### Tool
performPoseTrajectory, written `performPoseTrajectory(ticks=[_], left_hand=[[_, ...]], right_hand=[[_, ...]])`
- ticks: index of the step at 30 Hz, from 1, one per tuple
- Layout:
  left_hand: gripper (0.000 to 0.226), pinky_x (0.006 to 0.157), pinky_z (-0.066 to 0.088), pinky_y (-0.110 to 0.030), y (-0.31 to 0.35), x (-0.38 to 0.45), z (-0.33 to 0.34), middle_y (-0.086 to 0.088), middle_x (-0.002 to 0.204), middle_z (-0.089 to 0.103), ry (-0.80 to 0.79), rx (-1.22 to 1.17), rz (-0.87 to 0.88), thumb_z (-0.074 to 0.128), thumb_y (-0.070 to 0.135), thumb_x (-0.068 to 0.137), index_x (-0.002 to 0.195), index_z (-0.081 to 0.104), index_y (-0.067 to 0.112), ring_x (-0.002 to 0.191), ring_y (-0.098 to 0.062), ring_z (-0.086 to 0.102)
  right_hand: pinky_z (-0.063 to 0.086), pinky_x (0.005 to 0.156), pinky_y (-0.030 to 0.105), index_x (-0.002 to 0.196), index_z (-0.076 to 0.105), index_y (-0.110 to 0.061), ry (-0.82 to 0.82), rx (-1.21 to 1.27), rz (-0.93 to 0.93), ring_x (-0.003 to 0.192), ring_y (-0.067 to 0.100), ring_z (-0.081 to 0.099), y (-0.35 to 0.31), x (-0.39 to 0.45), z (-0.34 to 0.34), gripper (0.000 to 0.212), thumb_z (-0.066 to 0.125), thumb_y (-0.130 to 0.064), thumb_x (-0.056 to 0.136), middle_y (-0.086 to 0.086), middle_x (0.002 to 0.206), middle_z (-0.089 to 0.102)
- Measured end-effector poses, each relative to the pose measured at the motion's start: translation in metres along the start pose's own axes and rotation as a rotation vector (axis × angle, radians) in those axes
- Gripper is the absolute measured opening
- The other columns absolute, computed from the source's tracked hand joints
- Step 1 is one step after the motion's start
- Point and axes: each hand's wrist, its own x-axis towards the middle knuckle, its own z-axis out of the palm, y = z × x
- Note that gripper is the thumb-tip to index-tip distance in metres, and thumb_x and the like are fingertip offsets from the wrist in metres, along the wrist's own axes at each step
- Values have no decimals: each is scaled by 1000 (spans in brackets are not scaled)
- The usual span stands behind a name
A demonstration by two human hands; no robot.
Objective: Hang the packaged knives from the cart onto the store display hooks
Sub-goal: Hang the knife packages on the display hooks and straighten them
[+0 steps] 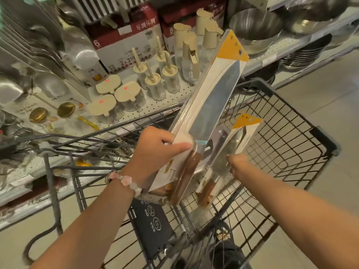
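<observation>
We lift stock from cart (pixel 291 121): left hand (pixel 155 152) grips large packaged knife (pixel 209 105), right hand (pixel 238 164) pinches smaller packaged knife (pixel 231 152) at its 3 o'clock. Next: find hooks, unseen here, thread hang-holes.

Two packaged knives above the cart (pixel 291 121): larger knife (pixel 211 105) left, smaller knife (pixel 231 150) right; shelf (pixel 174 94) behind.

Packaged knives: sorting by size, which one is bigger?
The long brown-handled packaged knife gripped by the left hand; the right hand holds a shorter one.
</observation>
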Motion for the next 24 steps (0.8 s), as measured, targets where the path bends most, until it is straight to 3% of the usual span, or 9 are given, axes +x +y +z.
performPoseTrajectory(ticks=[3,6,10,13,16,18,21,24], left_hand=[[47,41,23,-9,15,-8,-12,-5,44,35,37,2,16,79,17,72,44,51,-8,38,-5,26],[49,42,24,-15,32,-15,-27,-7,51,35,69,-31,-23,80,23,72,53,53,-13,45,-12,28],[56,44,22,-21,55,-25,-46,-8,54,30,100,-22,-21,80,28,72,52,47,-13,50,-15,25],[54,44,22,-21,70,-34,-62,-6,53,32,127,-26,-37,80,28,71,50,48,-11,48,-14,29],[55,42,21,-20,86,-44,-80,-3,47,26,182,-8,-28,80,26,72,41,39,6,42,-11,25],[53,43,19,-20,96,-54,-94,-3,49,25,233,-11,-20,80,25,72,44,38,8,43,-11,23],[45,39,20,-15,113,-69,-114,-1,46,27,307,-29,-17,79,22,72,47,44,7,39,-7,24],[52,38,20,-11,127,-84,-136,9,38,25,381,-32,-2,78,17,72,41,36,12,34,-4,24]], right_hand=[[44,48,26,78,48,-5,76,85,-30,62,22,52,-15,-26,-10,17,55,-13,92,12,73,54],[48,67,35,94,54,-4,14,185,-143,62,21,53,-36,-58,-18,9,56,-12,92,10,76,57],[56,68,41,106,55,-4,-69,332,-252,75,30,62,-64,-103,-27,18,58,-12,91,15,86,62],[56,58,31,97,59,-4,-158,371,-340,63,19,65,-83,-142,-30,12,57,-15,92,10,79,61],[57,71,36,97,61,-3,-208,367,-477,77,24,64,-99,-185,-33,16,55,-17,93,7,83,63],[56,66,29,87,60,-9,-245,375,-561,78,23,65,-109,-213,-34,12,54,-17,94,8,87,66],[58,76,36,98,63,-4,-295,398,-675,87,26,68,-125,-251,-33,16,53,-16,94,14,98,69],[59,77,37,98,64,-4,-359,320,-816,83,23,70,-141,-286,-30,20,52,-19,94,11,92,71]])
